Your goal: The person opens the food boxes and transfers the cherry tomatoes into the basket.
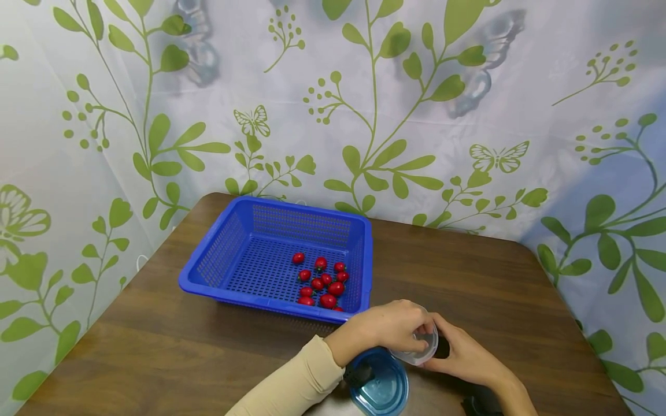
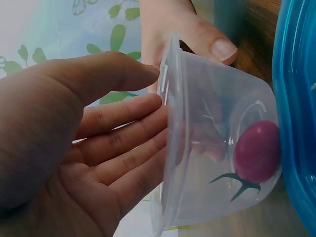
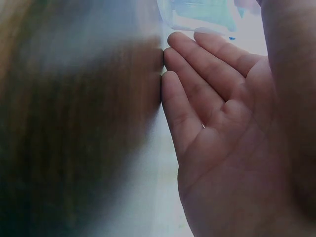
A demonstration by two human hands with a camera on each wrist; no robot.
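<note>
A clear plastic container [image 1: 416,357] stands near the front of the table, with one red cherry tomato [image 2: 256,150] and its green calyx at the bottom. My left hand [image 1: 395,326] reaches over the container, its fingertips inside the rim. In the left wrist view those fingers are relaxed and apart from the tomato. My right hand [image 1: 465,355] holds the container from the right side, thumb and fingers spread round its wall. The right wrist view shows the other fingers [image 3: 185,111] nearly straight, close to the tabletop. A translucent blue container [image 1: 382,384] is beside the clear one.
A blue perforated basket [image 1: 260,300] stands farther back to the left, with several red cherry tomatoes [image 1: 328,301] gathered on its right side. The brown wooden table [image 1: 442,254] meets a leaf-patterned curtain [image 1: 291,138] behind and at both sides.
</note>
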